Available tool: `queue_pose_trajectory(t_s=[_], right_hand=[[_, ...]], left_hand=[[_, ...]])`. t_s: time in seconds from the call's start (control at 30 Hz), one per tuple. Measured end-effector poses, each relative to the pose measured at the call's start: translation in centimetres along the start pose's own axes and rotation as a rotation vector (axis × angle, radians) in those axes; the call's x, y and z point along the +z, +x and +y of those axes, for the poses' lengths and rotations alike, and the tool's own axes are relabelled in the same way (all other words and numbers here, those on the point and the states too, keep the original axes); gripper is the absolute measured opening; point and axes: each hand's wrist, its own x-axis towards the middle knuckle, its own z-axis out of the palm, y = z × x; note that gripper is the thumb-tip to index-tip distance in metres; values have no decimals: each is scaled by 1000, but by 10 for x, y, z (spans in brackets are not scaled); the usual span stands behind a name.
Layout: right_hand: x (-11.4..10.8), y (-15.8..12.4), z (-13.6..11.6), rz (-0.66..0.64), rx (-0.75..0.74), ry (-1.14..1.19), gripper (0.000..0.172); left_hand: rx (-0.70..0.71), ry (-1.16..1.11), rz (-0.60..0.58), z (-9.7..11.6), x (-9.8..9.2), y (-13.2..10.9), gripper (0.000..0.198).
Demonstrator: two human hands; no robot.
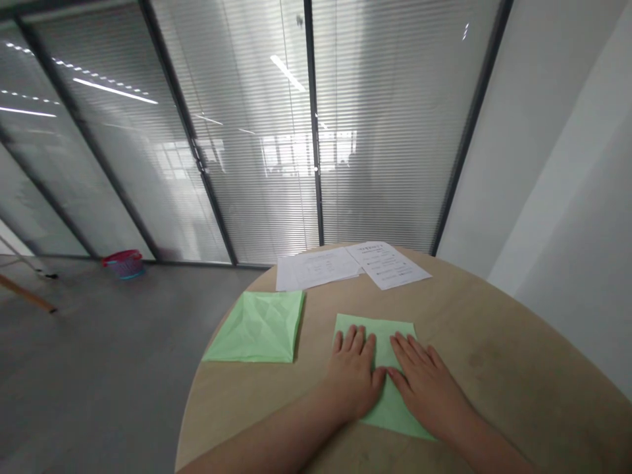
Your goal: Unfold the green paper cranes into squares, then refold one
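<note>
A sheet of light green paper (388,401) lies flat on the round wooden table in front of me. My left hand (353,375) rests palm down on its left part, fingers spread and pointing away from me. On the right part my right hand (424,378) lies flat too, fingers stretched out. The two thumbs meet, or nearly meet, near the middle of the sheet. Both palms hide much of the paper. To the left sits a stack of creased green paper (261,327), apart from both hands.
Printed white sheets (318,268) and another printed page (388,264) lie at the table's far edge. The wooden tabletop (498,368) curves off to the right near a white wall. A red and blue basket (123,263) stands on the grey floor by the glass partition.
</note>
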Motion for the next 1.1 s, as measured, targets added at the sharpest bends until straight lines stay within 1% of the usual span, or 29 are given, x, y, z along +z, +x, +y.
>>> queue_pose_trajectory(t_s=[0.13, 0.3, 0.43, 0.53, 0.63, 0.77, 0.93, 1.03, 1.1], right_hand=[[-3, 4, 5, -9, 43, -68, 67], [-7, 9, 19, -3, 145, -132, 67], [-9, 12, 28, 3, 212, -192, 69], [-8, 11, 34, 44, 253, -195, 68], [-10, 10, 37, 70, 260, -167, 64], [-22, 8, 34, 42, 241, -90, 59], [-36, 6, 28, 62, 209, 21, 56], [-37, 6, 25, 68, 202, 48, 62], [-35, 5, 24, 34, 211, 55, 69]], left_hand=[[-25, 18, 11, -13, -3, 3, 75], [-81, 56, 19, -26, -9, 9, 75], [-132, 76, 34, -28, -12, 9, 76], [-159, 95, 40, -25, -17, 7, 76], [-184, 140, 23, -20, -28, 5, 75], [-214, 207, 1, -17, -45, 3, 72], [-275, 186, -18, -20, -51, 4, 77], [-279, 162, -38, -23, -52, 5, 82], [-279, 127, -32, -26, -53, 7, 82]])
